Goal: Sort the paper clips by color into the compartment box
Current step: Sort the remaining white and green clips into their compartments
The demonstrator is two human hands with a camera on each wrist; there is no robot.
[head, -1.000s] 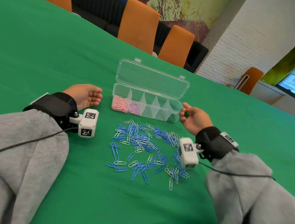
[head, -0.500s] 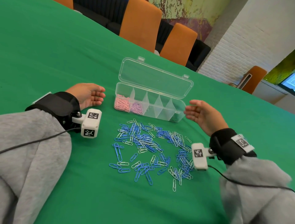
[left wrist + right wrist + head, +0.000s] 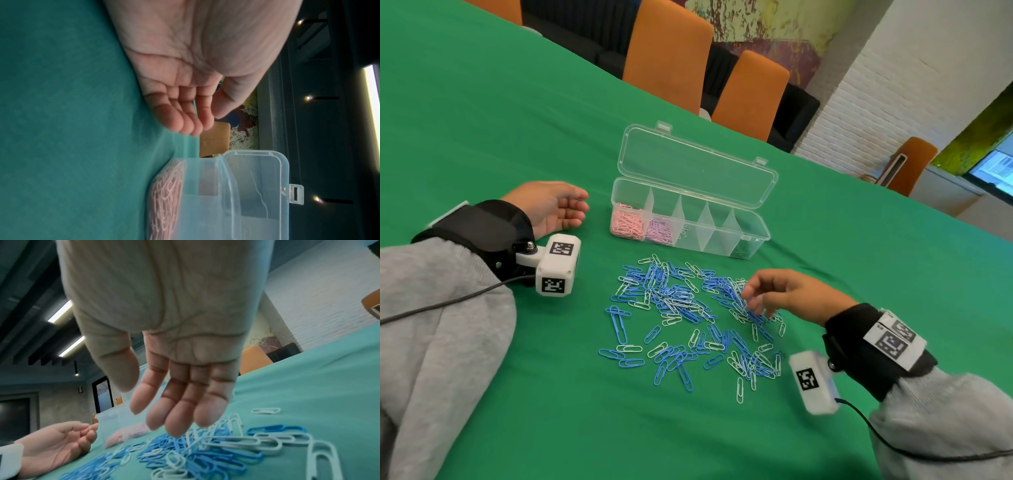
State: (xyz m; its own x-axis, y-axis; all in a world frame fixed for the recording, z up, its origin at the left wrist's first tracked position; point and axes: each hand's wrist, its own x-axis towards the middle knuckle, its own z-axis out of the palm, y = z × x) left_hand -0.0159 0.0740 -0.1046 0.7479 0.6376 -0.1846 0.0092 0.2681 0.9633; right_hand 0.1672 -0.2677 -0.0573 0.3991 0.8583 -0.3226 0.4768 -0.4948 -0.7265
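A clear compartment box (image 3: 753, 228) stands open on the green table, lid tipped back. Its leftmost cell holds pink clips (image 3: 625, 224), the one beside it purple clips (image 3: 661, 230), and the rightmost cell dark green clips (image 3: 741, 250). A loose heap of blue and white paper clips (image 3: 688, 315) lies in front of the box. My right hand (image 3: 756, 301) hovers over the heap's right part, fingers relaxed and pointing down, holding nothing (image 3: 174, 410). My left hand (image 3: 565, 209) lies palm up left of the box, empty (image 3: 185, 113).
Orange chairs (image 3: 667, 54) stand along the table's far edge. A white brick wall (image 3: 893, 85) rises at the right. Bare green cloth (image 3: 551, 428) lies in front of the clips.
My right hand left the box's right end, opened, and came back down over the clip heap. The green clip it held a second ago is gone from its fingers. The left hand stayed put.
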